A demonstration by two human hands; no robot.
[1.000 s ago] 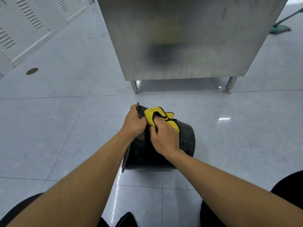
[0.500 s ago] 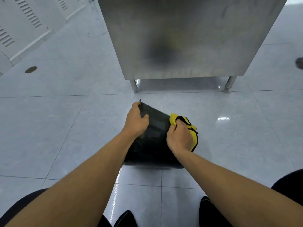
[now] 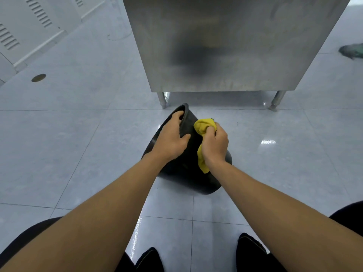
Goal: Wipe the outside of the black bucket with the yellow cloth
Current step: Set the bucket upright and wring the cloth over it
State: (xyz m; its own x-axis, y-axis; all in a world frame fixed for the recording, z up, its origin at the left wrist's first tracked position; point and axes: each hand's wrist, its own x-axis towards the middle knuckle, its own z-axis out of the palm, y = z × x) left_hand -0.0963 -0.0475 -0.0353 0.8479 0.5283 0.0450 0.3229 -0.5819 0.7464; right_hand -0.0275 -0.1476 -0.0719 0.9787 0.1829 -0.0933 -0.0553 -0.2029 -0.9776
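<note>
The black bucket [image 3: 186, 169] lies tipped on its side on the tiled floor, its mouth turned to the left and away. My left hand [image 3: 171, 141] grips its rim, fingers hooked inside the opening. My right hand [image 3: 215, 147] is closed on the bunched yellow cloth [image 3: 202, 127] and presses it against the bucket's upper outer wall, just right of my left hand. A tail of the cloth hangs below my right wrist.
A stainless steel cabinet [image 3: 225, 46] on short legs stands just beyond the bucket. White louvred doors [image 3: 29, 20] line the far left, with a round floor drain [image 3: 38, 77] near them. A green mop head [image 3: 352, 51] lies at the right edge. My shoes [image 3: 249, 250] are at the bottom.
My right hand has slid the cloth from the bucket's right end back up toward the rim. The bucket has swung, so its mouth now shows more. A green mop head has appeared at the right.
</note>
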